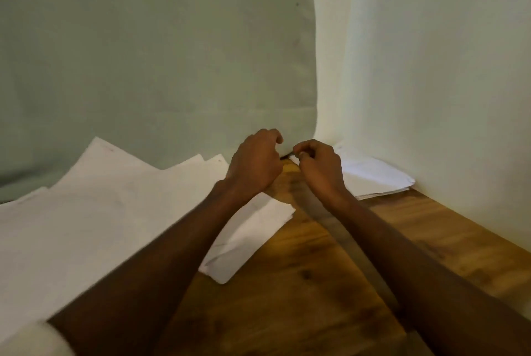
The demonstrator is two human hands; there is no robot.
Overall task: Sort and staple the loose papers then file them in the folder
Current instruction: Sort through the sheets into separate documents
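My two hands meet at the back corner of the wooden table (301, 284). My right hand (320, 167) pinches a small thin item (293, 152) between thumb and fingertips; it is too small to identify. My left hand (255, 163) hovers just to its left with fingers curled, and nothing shows in it. Loose white papers (94, 212) lie fanned out over the table's left half. One sheet (250, 240) lies partly under my left forearm. A neat stack of papers (376, 177) sits in the corner behind my right hand. No folder or stapler is in view.
A pale green cloth (158, 54) hangs behind the table and a white cloth (431, 68) hangs along its right side, so both edges are closed off. Bare wood shows between and in front of my forearms.
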